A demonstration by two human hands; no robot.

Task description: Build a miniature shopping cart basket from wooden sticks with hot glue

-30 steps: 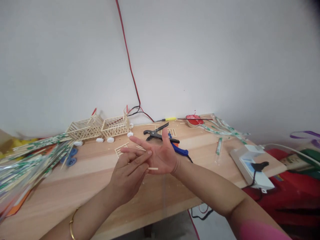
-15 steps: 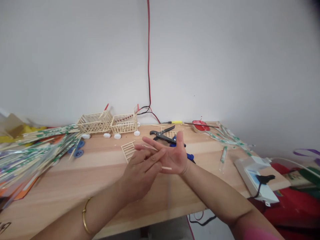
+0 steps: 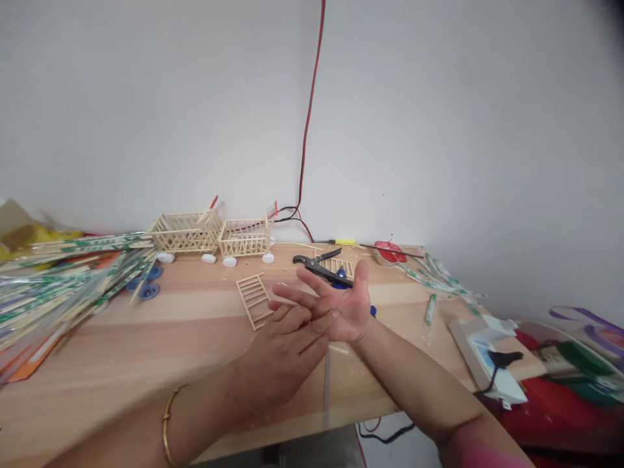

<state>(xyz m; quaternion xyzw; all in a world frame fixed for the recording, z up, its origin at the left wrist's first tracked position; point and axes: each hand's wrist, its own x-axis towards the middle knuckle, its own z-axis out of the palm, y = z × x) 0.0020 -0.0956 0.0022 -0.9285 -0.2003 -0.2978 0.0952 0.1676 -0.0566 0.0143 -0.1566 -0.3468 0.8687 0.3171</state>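
Observation:
My left hand (image 3: 287,348), with a gold bangle at the wrist, lies across my right hand (image 3: 348,309), its stretched fingers touching the palm. My right hand is open, palm up, thumb and fingers spread. No object shows in either hand, though the overlap hides part of both. A thin wooden stick (image 3: 338,349) shows just below the hands. Left of the fingertips lies a ladder-like frame of small sticks (image 3: 252,300). Behind my right hand is a black cutting tool (image 3: 322,268) with blue parts, partly covered by the hand.
Two stick-built carts (image 3: 185,234) with white wheels stand near the wall. Wrapped stick bundles (image 3: 73,286) and blue wheels (image 3: 149,291) crowd the left. At the right are a red-filled dish (image 3: 390,252), a wrapper strip (image 3: 429,309) and a white box (image 3: 480,354).
My left fingers have shifted slightly down and right across my right palm. The small stick now shows lower, below the hands. The view has tilted a little.

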